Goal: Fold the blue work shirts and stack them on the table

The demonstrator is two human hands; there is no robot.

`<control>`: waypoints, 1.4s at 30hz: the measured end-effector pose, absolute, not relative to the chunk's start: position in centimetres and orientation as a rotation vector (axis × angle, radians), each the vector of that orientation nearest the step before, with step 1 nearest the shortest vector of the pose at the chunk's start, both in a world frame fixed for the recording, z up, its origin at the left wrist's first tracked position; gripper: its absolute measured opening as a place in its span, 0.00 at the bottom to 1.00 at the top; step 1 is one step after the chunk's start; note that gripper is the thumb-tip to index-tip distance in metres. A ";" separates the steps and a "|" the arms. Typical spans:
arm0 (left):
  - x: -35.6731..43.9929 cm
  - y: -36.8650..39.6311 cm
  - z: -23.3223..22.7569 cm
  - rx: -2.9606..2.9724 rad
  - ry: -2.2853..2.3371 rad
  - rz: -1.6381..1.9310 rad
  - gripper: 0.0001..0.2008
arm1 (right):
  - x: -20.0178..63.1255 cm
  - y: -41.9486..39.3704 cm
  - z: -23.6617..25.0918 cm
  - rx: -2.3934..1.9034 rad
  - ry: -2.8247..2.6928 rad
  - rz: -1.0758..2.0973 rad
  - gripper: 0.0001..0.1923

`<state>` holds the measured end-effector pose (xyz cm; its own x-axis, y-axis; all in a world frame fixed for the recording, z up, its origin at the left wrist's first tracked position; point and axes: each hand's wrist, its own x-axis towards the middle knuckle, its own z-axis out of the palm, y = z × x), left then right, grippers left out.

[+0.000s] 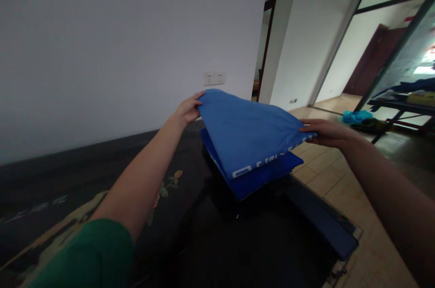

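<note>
A light blue piece of cloth (251, 129) with white lettering along its near edge is stretched between my two hands. My left hand (190, 109) pinches its far left corner. At the right, the fingers of my right hand (322, 133) are closed on the other corner, beside the lettering. Beneath the cloth lies a darker blue folded stack (251, 183), partly covered by it; what the stack is made of I cannot make out. It rests on a glossy black table (217, 242).
A long dark blue box-like object (322, 220) lies along the table's right edge. Behind the table rises a white wall with two sockets (214, 78). On the tiled floor at right is a bright blue bag (356, 116), near a dark table (404, 102) piled with things.
</note>
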<state>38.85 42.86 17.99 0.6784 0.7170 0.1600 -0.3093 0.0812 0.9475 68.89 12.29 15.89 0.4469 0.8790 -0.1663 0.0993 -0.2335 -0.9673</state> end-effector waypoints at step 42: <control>46.7 30.4 4.4 2.719 0.732 0.539 0.21 | 67.2 27.5 7.2 -2.110 -1.757 0.022 0.22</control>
